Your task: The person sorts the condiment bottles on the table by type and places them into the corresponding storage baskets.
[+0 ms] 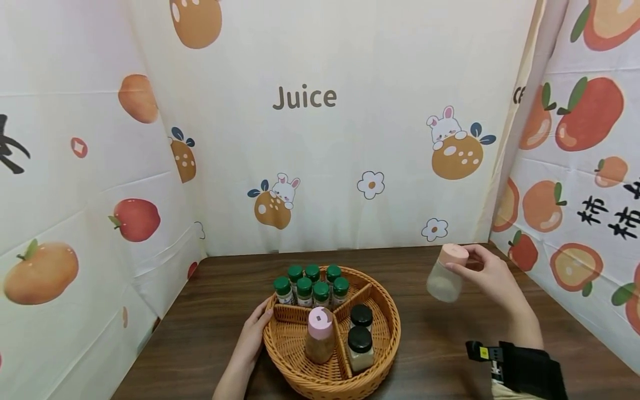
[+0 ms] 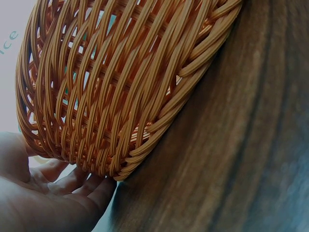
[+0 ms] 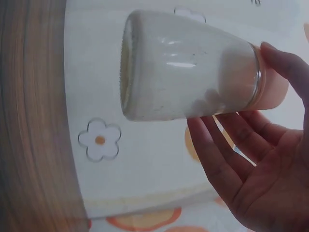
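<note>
My right hand (image 1: 495, 280) grips a seasoning jar (image 1: 444, 282) by its peach-coloured lid, thumb on one side and fingers on the other. The jar is tilted above the table on the right, and its see-through body shows pale contents at the bottom in the right wrist view. My left hand (image 1: 250, 333) holds the left side of a round wicker basket (image 1: 391, 339), its fingers against the outer weave (image 2: 120, 87). In the basket's divided sections stand several green-capped bottles (image 1: 304, 287), a pink-lidded jar (image 1: 320, 336) and two black-lidded jars (image 1: 360, 347).
A dark wooden table (image 1: 210, 311) carries the basket. Fruit-printed cloth (image 1: 320, 139) hangs behind the table and along both sides. A black strap device (image 1: 530, 364) sits on the right wrist.
</note>
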### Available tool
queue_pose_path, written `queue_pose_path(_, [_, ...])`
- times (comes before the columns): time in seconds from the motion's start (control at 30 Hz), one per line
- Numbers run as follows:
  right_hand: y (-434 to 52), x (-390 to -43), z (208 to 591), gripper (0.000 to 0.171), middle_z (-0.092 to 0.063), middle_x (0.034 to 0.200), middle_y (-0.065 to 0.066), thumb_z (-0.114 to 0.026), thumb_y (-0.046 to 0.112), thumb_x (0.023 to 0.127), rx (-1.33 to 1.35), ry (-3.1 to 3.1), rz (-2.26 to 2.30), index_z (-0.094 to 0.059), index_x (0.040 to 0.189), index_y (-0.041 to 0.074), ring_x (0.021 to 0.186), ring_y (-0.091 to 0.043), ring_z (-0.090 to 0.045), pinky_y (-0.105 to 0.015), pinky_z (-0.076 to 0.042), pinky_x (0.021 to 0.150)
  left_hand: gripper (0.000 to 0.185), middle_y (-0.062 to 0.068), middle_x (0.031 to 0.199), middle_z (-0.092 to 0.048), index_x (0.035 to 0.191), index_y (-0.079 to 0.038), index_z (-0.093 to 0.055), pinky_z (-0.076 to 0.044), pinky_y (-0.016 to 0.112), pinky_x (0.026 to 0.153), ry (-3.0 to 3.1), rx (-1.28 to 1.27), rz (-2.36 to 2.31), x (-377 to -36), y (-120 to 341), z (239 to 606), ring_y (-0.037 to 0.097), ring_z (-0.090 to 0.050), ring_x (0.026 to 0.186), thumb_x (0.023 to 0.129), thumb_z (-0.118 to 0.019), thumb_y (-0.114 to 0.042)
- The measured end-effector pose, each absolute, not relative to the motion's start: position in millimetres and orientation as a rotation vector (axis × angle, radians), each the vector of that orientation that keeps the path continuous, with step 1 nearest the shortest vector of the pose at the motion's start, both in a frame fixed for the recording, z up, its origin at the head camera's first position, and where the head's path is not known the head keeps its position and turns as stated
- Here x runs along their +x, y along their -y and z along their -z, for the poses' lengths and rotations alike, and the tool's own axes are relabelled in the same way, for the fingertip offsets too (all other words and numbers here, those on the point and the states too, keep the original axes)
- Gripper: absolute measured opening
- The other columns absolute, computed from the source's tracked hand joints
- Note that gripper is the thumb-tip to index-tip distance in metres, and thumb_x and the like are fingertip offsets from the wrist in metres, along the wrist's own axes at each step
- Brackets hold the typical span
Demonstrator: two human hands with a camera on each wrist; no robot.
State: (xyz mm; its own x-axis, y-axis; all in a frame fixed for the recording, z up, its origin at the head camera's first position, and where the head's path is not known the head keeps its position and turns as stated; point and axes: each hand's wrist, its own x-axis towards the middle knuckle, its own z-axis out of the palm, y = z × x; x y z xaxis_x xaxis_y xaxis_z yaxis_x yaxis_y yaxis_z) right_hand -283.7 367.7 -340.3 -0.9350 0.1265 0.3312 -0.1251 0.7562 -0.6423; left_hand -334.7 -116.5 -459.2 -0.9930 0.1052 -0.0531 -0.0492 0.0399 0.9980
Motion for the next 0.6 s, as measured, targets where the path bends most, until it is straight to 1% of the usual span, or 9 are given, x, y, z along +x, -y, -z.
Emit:
queue_pose_path(0.07, [-358.7, -286.7, 338.1, 0.054, -0.065, 0.121, -0.020, -0.070, 0.040, 0.092, 0.037, 2.577, -0.975, -0.056, 0.129, 0.002, 0.094, -0.002, -0.060, -0.020, -0.052, 0.072, 0.056, 0.027, 0.160, -0.028, 0.155, -0.001, -0.032, -0.033, 0.055, 0.118, -2.187, 0.067, -2.106, -334.4, 117.3, 459.7, 0.045, -0.029, 0.147, 0.108, -0.041, -0.031])
queue_pose_path(0.1, [-353.5, -288.4, 337.5, 0.052, -0.065, 0.119, -0.020, -0.070, 0.039, 0.092, 0.052, 2.568, -0.973, -0.057, 0.127, 0.003, 0.094, -0.005, -0.061, -0.019, -0.052, 0.072, 0.056, 0.027, 0.160, -0.028, 0.155, -0.001, -0.032, -0.032, 0.055, 0.119, -2.188, 0.071, -2.110, -334.3, 117.7, 459.6, 0.045, -0.029, 0.147, 0.108, -0.042, -0.031])
queue_pose_path(0.17, [-343.4, -288.5, 336.4, 0.050, -0.067, 0.118, -0.019, -0.071, 0.038, 0.092, 0.073, 2.552, -0.975, -0.058, 0.126, 0.003, 0.098, -0.016, -0.065, -0.019, -0.052, 0.071, 0.057, 0.027, 0.160, -0.028, 0.155, -0.001, -0.032, -0.032, 0.056, 0.118, -2.191, 0.091, -2.109, -334.3, 116.9, 459.7, 0.045, -0.029, 0.147, 0.108, -0.042, -0.031])
queue_pose_path(0.23, [-332.6, -289.8, 335.0, 0.050, -0.067, 0.117, -0.019, -0.071, 0.038, 0.092, 0.106, 2.547, -0.980, -0.058, 0.126, 0.003, 0.102, -0.028, -0.066, -0.020, -0.053, 0.072, 0.057, 0.027, 0.160, -0.028, 0.154, -0.001, -0.032, -0.032, 0.056, 0.118, -2.195, 0.098, -2.113, -334.5, 116.3, 459.8, 0.045, -0.029, 0.147, 0.107, -0.043, -0.032])
queue_pose_path(0.3, [-321.9, -291.4, 333.8, 0.049, -0.067, 0.117, -0.018, -0.072, 0.038, 0.092, 0.128, 2.541, -0.986, -0.059, 0.125, 0.004, 0.104, -0.033, -0.067, -0.022, -0.054, 0.073, 0.057, 0.028, 0.160, -0.028, 0.154, 0.000, -0.032, -0.032, 0.056, 0.118, -2.210, 0.114, -2.109, -334.3, 115.9, 459.5, 0.046, -0.029, 0.147, 0.108, -0.042, -0.032])
queue_pose_path(0.47, [-297.7, -294.6, 330.2, 0.049, -0.069, 0.115, -0.019, -0.073, 0.037, 0.090, 0.166, 2.530, -0.992, -0.059, 0.122, 0.003, 0.104, -0.035, -0.068, -0.029, -0.054, 0.076, 0.056, 0.028, 0.160, -0.028, 0.154, -0.001, -0.032, -0.031, 0.057, 0.119, -2.219, 0.110, -2.105, -332.9, 115.9, 460.4, 0.046, -0.028, 0.147, 0.108, -0.042, -0.031])
queue_pose_path(0.6, [-280.7, -294.9, 326.5, 0.052, -0.069, 0.116, -0.019, -0.073, 0.038, 0.090, 0.189, 2.514, -1.006, -0.059, 0.124, 0.002, 0.105, -0.034, -0.068, -0.038, -0.057, 0.080, 0.056, 0.028, 0.160, -0.027, 0.154, -0.001, -0.032, -0.031, 0.057, 0.119, -2.210, 0.105, -2.115, -332.5, 116.3, 461.4, 0.047, -0.028, 0.147, 0.108, -0.042, -0.030])
